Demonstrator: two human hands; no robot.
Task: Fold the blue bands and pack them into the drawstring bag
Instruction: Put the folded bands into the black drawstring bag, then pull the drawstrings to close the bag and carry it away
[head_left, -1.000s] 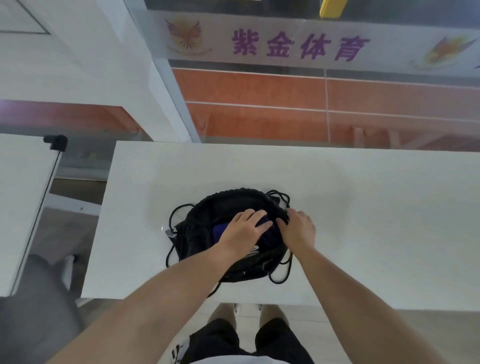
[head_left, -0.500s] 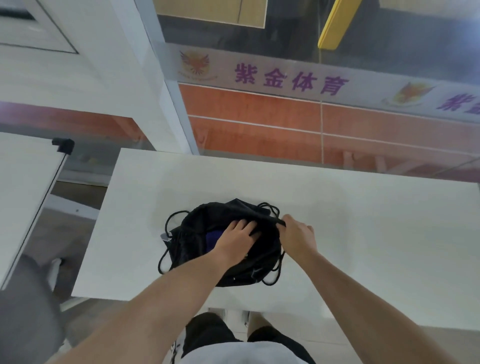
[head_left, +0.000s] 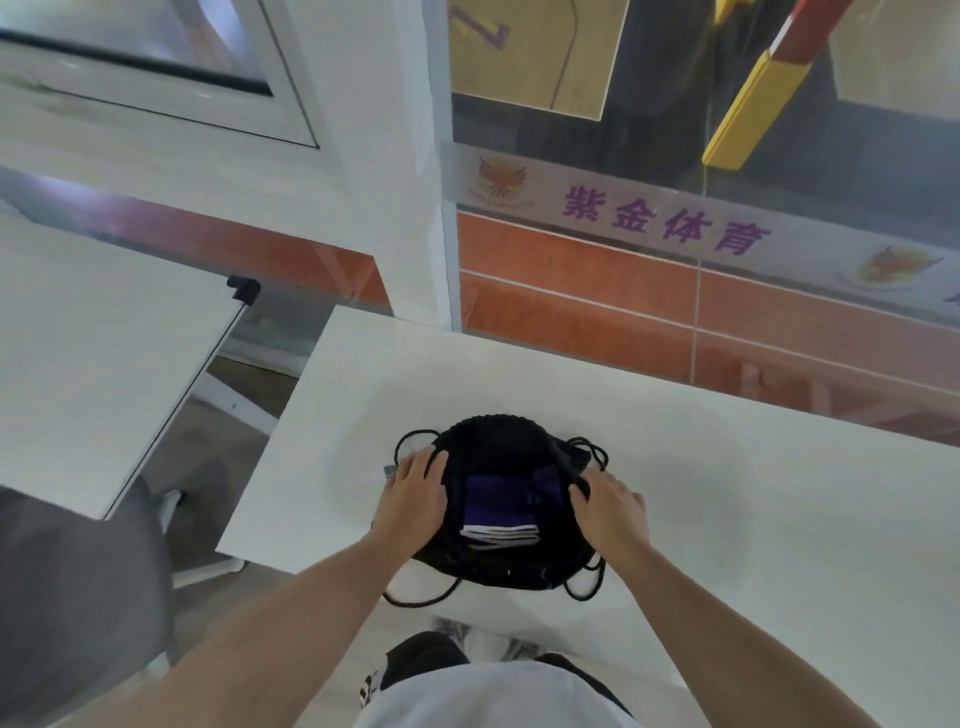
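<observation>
Holding: right hand (head_left: 613, 506) curls its fingers over the right rim of the black drawstring bag (head_left: 493, 441); left hand (head_left: 415, 493) lies on its left side, fingers fairly straight.
Bands: folded blue bands (head_left: 501, 512) stacked inside the bag's spread mouth.
Cords: black drawstrings (head_left: 587, 587) loop onto the white table (head_left: 727, 493).

Black drawstring bag (head_left: 493, 447) holds blue bands (head_left: 498, 506) with white edges, on a white table (head_left: 753, 493).
</observation>
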